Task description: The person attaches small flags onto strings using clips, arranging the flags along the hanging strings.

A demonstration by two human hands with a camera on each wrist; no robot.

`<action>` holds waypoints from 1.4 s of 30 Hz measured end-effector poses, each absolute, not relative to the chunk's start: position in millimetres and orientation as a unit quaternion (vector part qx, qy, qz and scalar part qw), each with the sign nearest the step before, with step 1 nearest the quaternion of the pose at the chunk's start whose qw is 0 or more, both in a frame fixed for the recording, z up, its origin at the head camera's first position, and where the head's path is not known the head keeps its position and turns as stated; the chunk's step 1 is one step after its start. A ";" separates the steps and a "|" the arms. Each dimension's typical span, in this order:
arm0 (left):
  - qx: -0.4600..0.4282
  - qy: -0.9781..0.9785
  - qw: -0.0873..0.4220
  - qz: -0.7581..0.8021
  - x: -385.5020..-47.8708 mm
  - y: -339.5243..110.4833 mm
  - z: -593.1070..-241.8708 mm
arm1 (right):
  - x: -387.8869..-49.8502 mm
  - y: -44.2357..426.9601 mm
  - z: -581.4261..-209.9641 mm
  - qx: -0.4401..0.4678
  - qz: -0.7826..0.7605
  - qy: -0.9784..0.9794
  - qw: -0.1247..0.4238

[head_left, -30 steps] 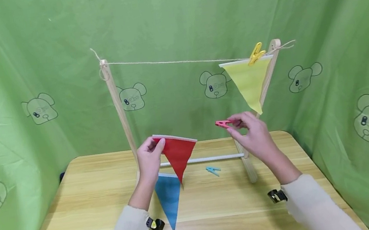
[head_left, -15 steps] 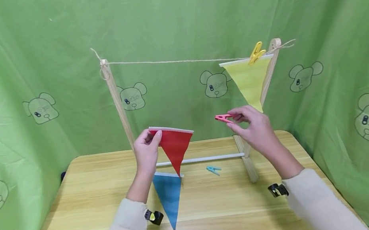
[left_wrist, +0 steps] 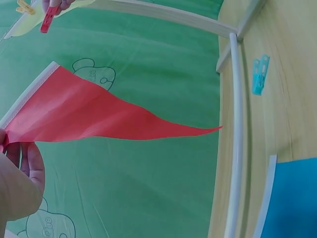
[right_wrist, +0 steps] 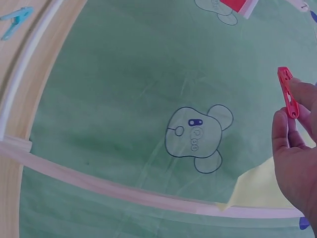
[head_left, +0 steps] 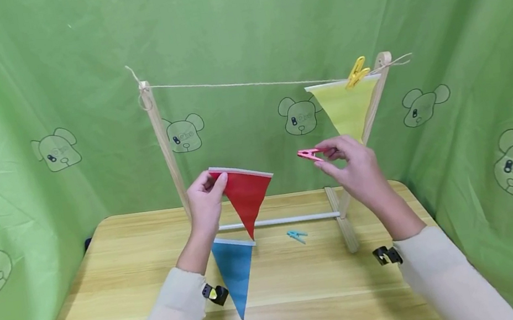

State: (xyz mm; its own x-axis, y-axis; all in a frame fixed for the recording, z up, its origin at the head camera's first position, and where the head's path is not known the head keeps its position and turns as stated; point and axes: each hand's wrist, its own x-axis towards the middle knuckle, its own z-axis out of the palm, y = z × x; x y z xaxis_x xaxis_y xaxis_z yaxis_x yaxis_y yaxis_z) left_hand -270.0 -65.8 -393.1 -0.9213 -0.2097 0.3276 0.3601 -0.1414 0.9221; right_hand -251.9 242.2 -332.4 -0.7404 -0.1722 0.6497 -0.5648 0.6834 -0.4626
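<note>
My left hand (head_left: 206,201) pinches a red triangular pennant (head_left: 247,194) by the left end of its white top edge; the pennant hangs point down in the air. Between the thumb and fingers of my right hand (head_left: 354,167) is a red clothespin (head_left: 308,155), its nose toward the pennant and apart from it. Both hands are below the string (head_left: 224,85). At the string's right end hangs a yellow pennant (head_left: 347,106), held by a yellow clothespin (head_left: 357,73); my right hand covers its tip. In the left wrist view the red pennant (left_wrist: 89,111) stretches sideways.
A wooden frame's left post (head_left: 164,141) and right post (head_left: 374,99) carry the string, with a white crossbar (head_left: 296,219) low between them. On the wooden table (head_left: 121,293) lie a blue pennant (head_left: 236,272) and a light-blue clothespin (head_left: 297,236). Green curtains (head_left: 216,32) surround it.
Both hands have risen a little toward the string, the left with the red pennant and the right with the red clothespin. The things on the table and the yellow pennant have stayed put.
</note>
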 end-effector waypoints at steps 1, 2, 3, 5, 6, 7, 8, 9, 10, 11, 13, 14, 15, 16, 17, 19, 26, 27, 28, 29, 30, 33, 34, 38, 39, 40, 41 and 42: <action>-0.059 -0.628 0.188 -0.753 -270.1 -64.8 -391.8 | -252.1 241.6 -330.6 0.212 0.337 -0.869 0.293; -0.058 -0.629 0.186 -0.753 -270.3 -63.9 -390.5 | -252.2 241.1 -328.6 0.211 0.337 -0.869 0.293; -0.058 -0.629 0.186 -0.752 -270.6 -63.0 -389.1 | -252.2 240.5 -326.6 0.212 0.337 -0.869 0.294; -0.057 -0.629 0.186 -0.753 -271.7 -61.5 -386.5 | -252.4 239.8 -322.6 0.213 0.338 -0.868 0.296; -0.058 -0.630 0.186 -0.752 -271.8 -60.7 -384.7 | -252.5 239.4 -320.5 0.213 0.338 -0.867 0.296; -0.059 -0.630 0.186 -0.751 -272.5 -60.1 -383.3 | -252.6 239.2 -318.6 0.214 0.339 -0.867 0.298; -0.061 -0.630 0.187 -0.752 -273.3 -59.5 -382.0 | -252.6 238.9 -316.5 0.215 0.339 -0.866 0.300; -0.063 -0.629 0.187 -0.752 -274.0 -58.8 -380.7 | -252.9 238.7 -314.4 0.216 0.339 -0.865 0.302; -0.065 -0.628 0.188 -0.752 -274.5 -58.3 -379.5 | -253.1 238.7 -312.4 0.217 0.339 -0.864 0.303; -0.067 -0.628 0.188 -0.752 -275.0 -57.7 -378.3 | -253.5 238.4 -310.4 0.218 0.339 -0.863 0.305; -0.071 -0.627 0.190 -0.752 -276.4 -56.8 -376.8 | -253.7 237.9 -306.3 0.221 0.338 -0.861 0.309; -0.073 -0.626 0.192 -0.752 -277.1 -56.4 -376.2 | -253.8 237.7 -304.5 0.221 0.338 -0.861 0.309; -0.074 -0.626 0.192 -0.752 -278.0 -56.0 -375.8 | -253.9 237.4 -302.8 0.221 0.338 -0.861 0.309; -0.076 -0.626 0.194 -0.751 -278.9 -55.6 -375.3 | -254.0 237.1 -301.1 0.221 0.338 -0.861 0.309; -0.078 -0.626 0.196 -0.751 -279.9 -55.2 -374.8 | -253.9 236.7 -299.3 0.219 0.338 -0.862 0.309; -0.082 -0.628 0.198 -0.748 -281.0 -54.3 -372.7 | -253.5 236.1 -296.1 0.217 0.339 -0.862 0.308; -0.093 -0.638 0.208 -0.736 -285.7 -50.8 -363.1 | -254.2 234.6 -282.7 0.219 0.336 -0.859 0.318; -0.094 -0.640 0.208 -0.733 -285.9 -50.2 -361.5 | -254.7 234.5 -280.7 0.218 0.337 -0.858 0.320; -0.094 -0.641 0.210 -0.732 -286.1 -49.7 -359.7 | -254.7 234.4 -278.8 0.218 0.336 -0.858 0.322; -0.094 -0.642 0.210 -0.732 -286.2 -49.3 -358.1 | -254.7 234.2 -276.9 0.218 0.337 -0.857 0.323; -0.094 -0.642 0.211 -0.732 -286.7 -48.8 -356.7 | -254.7 233.9 -274.8 0.218 0.336 -0.857 0.324; -0.095 -0.636 0.210 -0.736 -288.7 -47.0 -353.2 | -255.0 233.0 -268.9 0.223 0.333 -0.855 0.330; -0.095 -0.633 0.209 -0.739 -289.5 -46.3 -352.1 | -255.1 232.6 -266.7 0.225 0.330 -0.854 0.333; -0.095 -0.626 0.204 -0.747 -290.6 -43.6 -347.9 | -256.4 230.8 -258.6 0.225 0.322 -0.856 0.337; -0.096 -0.624 0.202 -0.748 -290.4 -43.0 -347.0 | -256.6 230.4 -257.0 0.223 0.321 -0.857 0.335; -0.095 -0.624 0.201 -0.749 -290.1 -42.3 -345.9 | -257.0 230.2 -255.5 0.222 0.321 -0.858 0.333; -0.095 -0.624 0.199 -0.749 -290.0 -41.7 -344.9 | -257.4 230.0 -254.1 0.220 0.321 -0.860 0.330; -0.094 -0.625 0.197 -0.749 -289.9 -41.0 -343.8 | -257.6 229.8 -252.7 0.219 0.320 -0.861 0.329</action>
State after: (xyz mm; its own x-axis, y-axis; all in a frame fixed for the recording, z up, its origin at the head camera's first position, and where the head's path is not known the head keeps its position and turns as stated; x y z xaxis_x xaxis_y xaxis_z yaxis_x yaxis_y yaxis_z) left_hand -289.9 -41.0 -343.8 -0.9042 -0.1781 0.3881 0.4138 -0.1409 0.8994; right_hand -257.6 229.8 -252.7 -0.6879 -0.1672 0.7063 -0.5882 0.6985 -0.4076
